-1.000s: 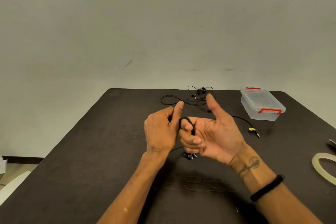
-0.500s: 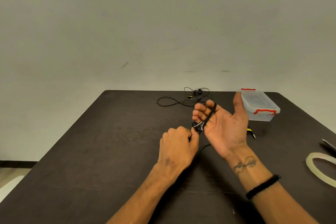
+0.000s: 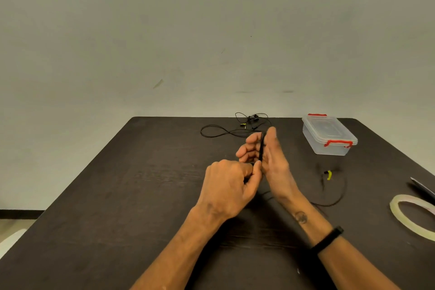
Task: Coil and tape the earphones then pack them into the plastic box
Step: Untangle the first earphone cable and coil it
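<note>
Head view: right hand, fingers straight, wears coiled black earphone cable around them. Left hand fingers pinch cable just below right fingertips. Loose tail, yellow plug, right of fingers on surface. Closed plastic box beyond.

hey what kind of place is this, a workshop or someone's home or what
Probably a plain indoor packing station, not clearly a home. A dark table stands against a bare wall, holding only task items: a clear plastic box, a tape roll and loose earphones.
</note>
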A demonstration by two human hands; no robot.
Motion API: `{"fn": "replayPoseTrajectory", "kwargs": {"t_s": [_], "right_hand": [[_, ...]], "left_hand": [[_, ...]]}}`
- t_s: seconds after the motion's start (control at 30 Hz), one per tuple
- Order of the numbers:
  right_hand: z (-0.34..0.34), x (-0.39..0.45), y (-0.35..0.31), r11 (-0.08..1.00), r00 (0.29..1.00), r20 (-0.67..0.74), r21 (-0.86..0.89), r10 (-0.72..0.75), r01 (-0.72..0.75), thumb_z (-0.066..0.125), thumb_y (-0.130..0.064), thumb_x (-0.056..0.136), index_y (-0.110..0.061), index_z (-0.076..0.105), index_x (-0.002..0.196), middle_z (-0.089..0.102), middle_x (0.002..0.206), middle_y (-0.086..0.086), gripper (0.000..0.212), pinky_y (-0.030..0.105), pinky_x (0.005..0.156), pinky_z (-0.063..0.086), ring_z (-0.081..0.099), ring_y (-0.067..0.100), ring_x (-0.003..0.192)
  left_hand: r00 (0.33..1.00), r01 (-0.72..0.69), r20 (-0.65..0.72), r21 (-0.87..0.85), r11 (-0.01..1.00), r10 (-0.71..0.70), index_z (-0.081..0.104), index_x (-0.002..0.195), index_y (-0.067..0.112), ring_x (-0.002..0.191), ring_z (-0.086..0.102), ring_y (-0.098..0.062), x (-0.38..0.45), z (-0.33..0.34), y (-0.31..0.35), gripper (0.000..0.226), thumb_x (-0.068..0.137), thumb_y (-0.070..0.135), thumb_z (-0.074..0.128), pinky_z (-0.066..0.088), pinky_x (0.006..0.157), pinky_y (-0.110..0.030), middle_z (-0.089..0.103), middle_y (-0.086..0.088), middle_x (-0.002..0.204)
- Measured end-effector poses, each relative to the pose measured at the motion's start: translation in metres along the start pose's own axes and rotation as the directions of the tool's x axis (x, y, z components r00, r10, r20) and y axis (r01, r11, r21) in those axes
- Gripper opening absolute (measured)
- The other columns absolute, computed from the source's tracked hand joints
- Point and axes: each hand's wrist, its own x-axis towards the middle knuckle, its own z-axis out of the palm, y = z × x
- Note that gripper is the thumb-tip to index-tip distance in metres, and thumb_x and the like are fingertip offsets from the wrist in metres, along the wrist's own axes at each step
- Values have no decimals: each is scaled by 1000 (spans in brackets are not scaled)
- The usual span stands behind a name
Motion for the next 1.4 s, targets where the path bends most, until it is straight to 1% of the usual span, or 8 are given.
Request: {"fn": "replayPoseTrajectory", "kwargs": {"t_s": [0.2,0.33,0.53,0.77,1.03,1.2,1.3,1.4], "right_hand": [[16,-13,-2,962,946,313,-273,83,6,22,-79,100,1,54,89,45,76,19,86,48,66,34,39,24,69],[16,-14,-2,933,886,373,-326,275,-152,23,-93,84,-13,55,83,40,64,-4,86,33,63,30,34,13,60],[18,-15,-14,875,657,609,-138,444,-463,19,-87,92,-11,49,77,26,61,5,83,35,61,29,17,22,56],[13,-15,-26,709,490,808,133,327,-692,15,-87,93,-10,45,82,22,57,3,83,38,62,21,18,18,52],[17,-20,-36,599,529,842,371,105,-710,15,-98,82,-7,48,96,27,63,4,97,37,63,20,23,19,57],[13,-16,-40,539,754,657,634,4,-555,35,-101,72,-8,50,104,31,72,5,100,38,70,19,18,19,64],[6,-11,-37,577,888,460,724,4,-378,36,-100,75,-9,52,105,34,79,6,97,37,70,22,19,19,68],[-2,-6,-31,670,970,242,714,37,-204,46,-95,75,-9,56,103,45,84,11,90,37,71,31,25,20,69]], "left_hand": [[978,116,-159,-129,985,-136,63,60,18,46,60,-9,7,-16,-30,58,110,44,47,49,51,-36,62,11,49],[935,185,-291,-87,979,-203,43,50,16,37,39,-18,12,-27,-40,62,108,35,55,36,42,-38,37,7,41],[929,188,-285,-183,965,-235,31,49,27,36,31,-15,12,-30,-42,65,108,32,57,24,44,-25,30,11,40],[889,253,-298,-311,916,-347,33,46,12,37,27,-17,14,-28,-44,73,108,46,53,21,44,-30,32,-2,39],[926,344,-42,-318,883,-376,35,46,22,40,38,-11,5,-9,-27,67,105,45,57,32,47,-30,41,7,40],[872,486,191,-217,847,-451,39,54,24,75,68,-42,-3,10,-13,40,84,18,65,47,58,-44,63,-10,64],[913,387,224,-206,899,-342,42,60,22,59,59,-35,-6,17,-5,31,87,34,50,37,54,-39,57,-4,57],[917,372,241,-222,901,-319,35,49,17,50,46,-35,-6,22,-2,58,99,40,51,36,52,-41,39,-3,44]]}}
